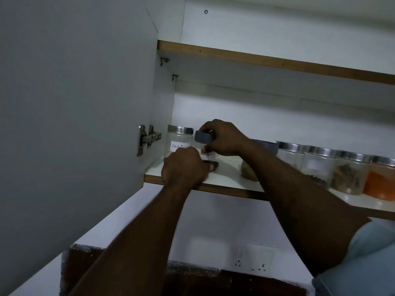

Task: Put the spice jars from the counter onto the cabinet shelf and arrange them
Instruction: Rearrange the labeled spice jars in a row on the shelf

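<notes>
Both hands on a grey-lidded jar at the left end of the cabinet shelf.

Head view: mid-frame, the right hand (224,138) curls its fingers around the grey-lidded jar (204,138), and the left hand (184,167) is closed at its base. It stands on the shelf (224,180), just beside the black pepper jar (180,138); more spice jars (333,165) line the right.

Grey-lidded jar (204,144) upright beside steel-lidded jar (180,140) — lower shelf (224,181)
</notes>
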`<state>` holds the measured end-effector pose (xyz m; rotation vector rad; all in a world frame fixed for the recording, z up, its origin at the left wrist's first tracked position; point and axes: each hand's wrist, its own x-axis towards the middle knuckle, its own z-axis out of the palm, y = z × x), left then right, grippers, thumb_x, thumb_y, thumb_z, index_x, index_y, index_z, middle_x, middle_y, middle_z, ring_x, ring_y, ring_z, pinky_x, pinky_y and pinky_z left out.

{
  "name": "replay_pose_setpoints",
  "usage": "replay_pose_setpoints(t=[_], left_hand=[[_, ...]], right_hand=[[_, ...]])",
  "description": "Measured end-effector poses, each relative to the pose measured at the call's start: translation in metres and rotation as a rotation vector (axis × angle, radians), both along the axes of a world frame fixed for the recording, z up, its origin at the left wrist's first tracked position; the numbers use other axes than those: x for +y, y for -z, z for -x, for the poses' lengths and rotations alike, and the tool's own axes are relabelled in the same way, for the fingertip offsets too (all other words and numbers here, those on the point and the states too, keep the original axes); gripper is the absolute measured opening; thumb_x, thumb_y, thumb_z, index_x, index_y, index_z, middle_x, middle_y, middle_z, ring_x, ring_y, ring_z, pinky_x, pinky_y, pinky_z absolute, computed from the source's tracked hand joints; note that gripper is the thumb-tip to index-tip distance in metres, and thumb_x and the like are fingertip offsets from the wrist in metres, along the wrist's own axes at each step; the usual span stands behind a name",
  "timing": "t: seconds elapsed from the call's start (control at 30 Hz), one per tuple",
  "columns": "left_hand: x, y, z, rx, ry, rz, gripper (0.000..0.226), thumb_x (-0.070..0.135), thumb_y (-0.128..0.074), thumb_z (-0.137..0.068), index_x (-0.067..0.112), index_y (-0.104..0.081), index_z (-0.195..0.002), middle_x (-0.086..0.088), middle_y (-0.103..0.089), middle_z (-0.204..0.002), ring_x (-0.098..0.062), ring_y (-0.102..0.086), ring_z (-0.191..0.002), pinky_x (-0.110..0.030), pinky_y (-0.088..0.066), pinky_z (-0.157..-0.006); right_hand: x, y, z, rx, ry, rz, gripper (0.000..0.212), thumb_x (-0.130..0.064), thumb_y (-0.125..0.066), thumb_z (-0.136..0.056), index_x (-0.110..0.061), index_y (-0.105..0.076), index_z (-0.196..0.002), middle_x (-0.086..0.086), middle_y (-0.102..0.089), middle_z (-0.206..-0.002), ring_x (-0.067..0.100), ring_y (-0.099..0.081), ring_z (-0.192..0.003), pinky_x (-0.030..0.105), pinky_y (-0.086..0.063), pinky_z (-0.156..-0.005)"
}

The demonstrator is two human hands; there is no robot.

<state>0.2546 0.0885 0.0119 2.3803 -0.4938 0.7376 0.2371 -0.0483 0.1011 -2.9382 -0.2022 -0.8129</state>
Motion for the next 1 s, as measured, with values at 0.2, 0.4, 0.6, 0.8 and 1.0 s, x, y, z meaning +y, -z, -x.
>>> replay_pose_setpoints(t=[0.2,0.4,0.6,0.8,1.0], left_hand=[[0.002,-0.001,-0.001,0.005,0.015,0.011,0.052,0.06,-0.071,-0.08,0.016,-0.07,-0.108,-0.005,-0.072,-0.103,-0.024,-0.066,-0.092,-0.036,-0.057,-0.077],[0.0,0.001,-0.001,-0.021,0.013,0.021,0.053,0.062,-0.073,-0.079,0.017,-0.07,-0.108,-0.004,-0.073,-0.105,-0.023,-0.067,-0.093,-0.033,-0.054,-0.074],[0.0,0.003,-0.001,-0.011,0.038,0.043,0.061,0.072,-0.071,-0.075,0.02,-0.071,-0.108,-0.003,-0.073,-0.103,-0.023,-0.067,-0.094,-0.034,-0.055,-0.077],[0.002,0.002,-0.003,-0.002,0.043,0.019,0.062,0.072,-0.068,-0.077,0.017,-0.071,-0.104,-0.005,-0.072,-0.1,-0.024,-0.066,-0.093,-0.035,-0.054,-0.079],[0.004,0.004,-0.004,0.0,0.049,0.004,0.057,0.068,-0.07,-0.079,0.018,-0.07,-0.106,-0.004,-0.073,-0.102,-0.023,-0.066,-0.093,-0.035,-0.056,-0.078]], right_hand=[[-0.002,-0.007,0.008,0.097,-0.053,-0.139,0.057,-0.006,-0.085,-0.074,-0.019,-0.061,-0.123,-0.001,-0.062,-0.125,0.017,-0.059,-0.109,0.028,-0.05,-0.087],[-0.01,-0.008,0.009,0.055,-0.09,-0.261,0.039,-0.019,-0.087,-0.075,-0.022,-0.067,-0.109,-0.008,-0.065,-0.114,0.016,-0.063,-0.107,0.025,-0.051,-0.08],[-0.006,0.003,-0.004,-0.004,0.057,-0.072,0.067,-0.058,-0.08,-0.077,-0.023,-0.059,-0.13,0.003,-0.059,-0.132,0.017,-0.054,-0.107,0.029,-0.041,-0.082],[-0.005,0.009,-0.001,0.051,0.015,-0.128,0.059,-0.041,-0.085,-0.079,-0.022,-0.058,-0.128,0.0,-0.063,-0.123,0.018,-0.059,-0.104,0.025,-0.041,-0.072],[-0.004,0.009,0.012,0.022,0.048,-0.122,0.078,-0.056,-0.076,-0.082,-0.021,-0.046,-0.145,0.006,-0.049,-0.147,0.024,-0.05,-0.129,0.032,-0.043,-0.097]])
